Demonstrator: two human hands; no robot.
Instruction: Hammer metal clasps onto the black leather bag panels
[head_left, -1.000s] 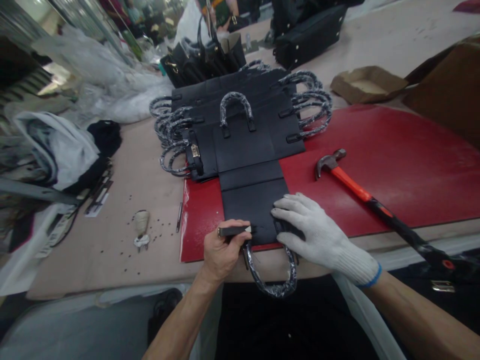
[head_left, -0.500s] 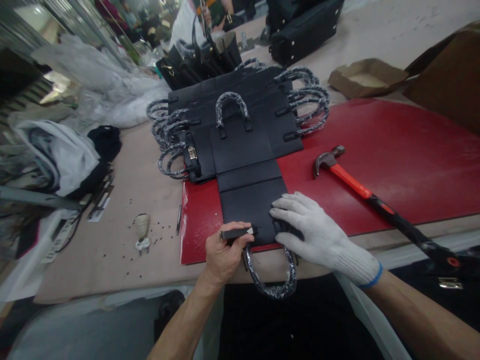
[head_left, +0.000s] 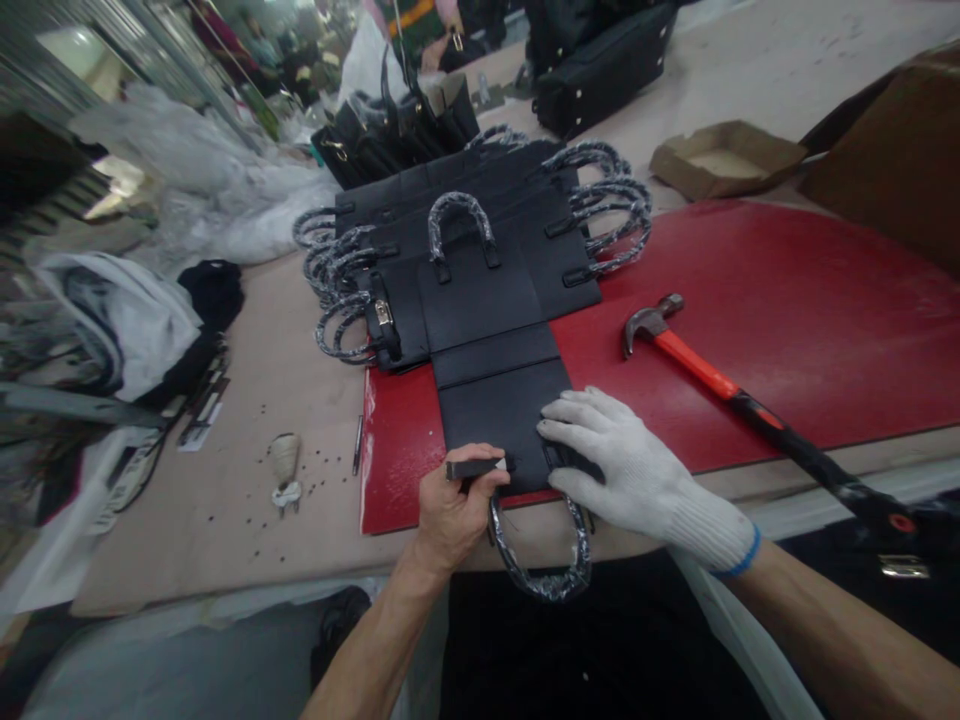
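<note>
A black leather panel (head_left: 499,410) lies over the red mat, with a plastic-wrapped handle (head_left: 551,585) at its near end, past the table edge. My bare left hand (head_left: 456,510) pinches a small dark tool (head_left: 472,467) with a pale tip, held at the panel's near left part beside the handle's base. In a white glove, my right hand (head_left: 615,455) rests with fingers spread on the panel's near right edge. Beyond, another wrapped handle (head_left: 461,205) stands up on the far end of the black leather.
A claw hammer (head_left: 697,365) lies on the red mat (head_left: 810,310) at right. Stacked black pieces (head_left: 367,190), black bags (head_left: 607,75) and a cardboard tray (head_left: 724,160) are behind. A cream cone-shaped object (head_left: 285,460) sits at left, small dark bits around it.
My left hand has shifted very slightly to the right, and the tool in it lies at a slightly different tilt. The camera view has moved a little; my right hand stays on the panel.
</note>
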